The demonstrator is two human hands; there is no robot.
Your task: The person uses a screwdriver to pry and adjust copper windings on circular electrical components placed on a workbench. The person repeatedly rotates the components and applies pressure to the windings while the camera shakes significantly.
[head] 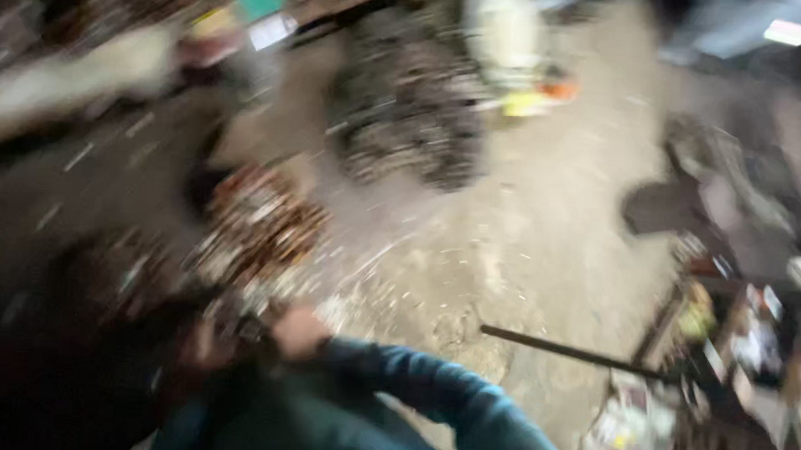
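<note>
The view is badly smeared by motion. My right hand shows at the end of a blue sleeve that comes in from the lower right. It sits just below a heap of small rusty and shiny metal pieces on the dusty floor. A dim pinkish shape to its left looks like my left hand, low in a dark area. Whether either hand holds anything is lost in the blur.
A larger dark pile of parts lies further away, with a pale sack and a yellow-orange object behind it. A dark rod lies on the floor at right, beside cluttered boxes. Dark shapes fill the left.
</note>
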